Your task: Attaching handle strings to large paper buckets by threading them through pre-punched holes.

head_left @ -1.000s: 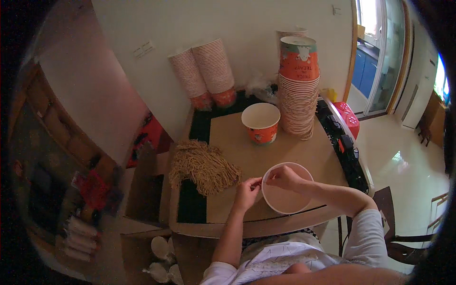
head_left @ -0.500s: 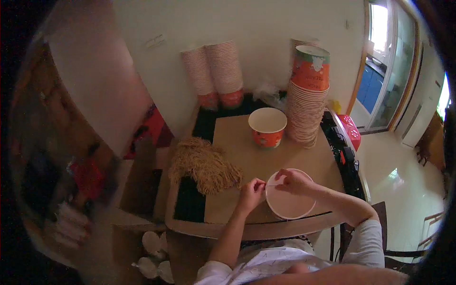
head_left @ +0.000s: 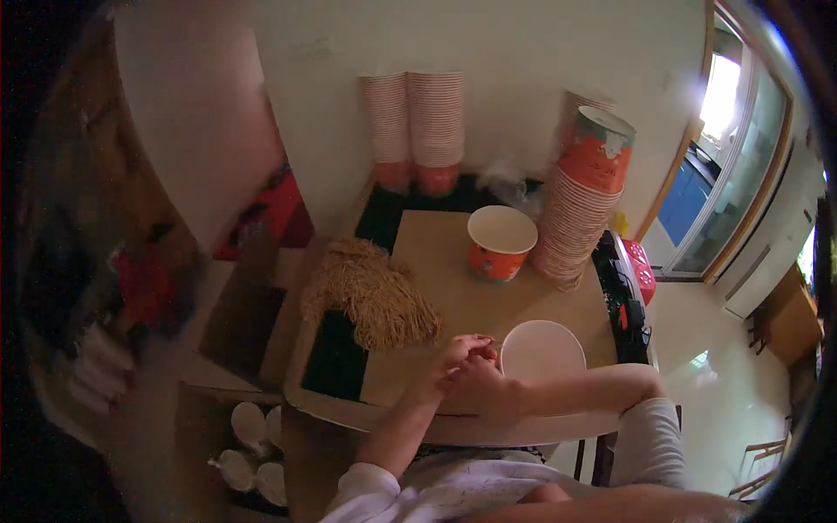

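Note:
My left hand [head_left: 459, 355] and my right hand [head_left: 491, 386] meet just left of a white paper tub [head_left: 544, 347] close to the table's near edge. Both are closed, fingers pressed together, and whatever they pinch is hidden or too small to make out. The tub is open at the top, with its pale inside showing. To the left of my hands lies a heaped bundle of straw-coloured strands [head_left: 370, 292]. A second tub, orange printed with a white inside [head_left: 503, 228], stands upright farther back.
Tall stacks of nested paper tubs stand at the back right [head_left: 582, 209] and against the wall [head_left: 436, 131]. Clear crumpled plastic [head_left: 508, 181] lies between them. An open carton [head_left: 196, 418] holding round white items [head_left: 251, 425] sits at lower left. Dark clutter lines the table's right edge.
My right hand has moved from above the near tub leftward and nearer to me, joining my left hand. Earlier a thin strand stretched between them. The view has also shifted.

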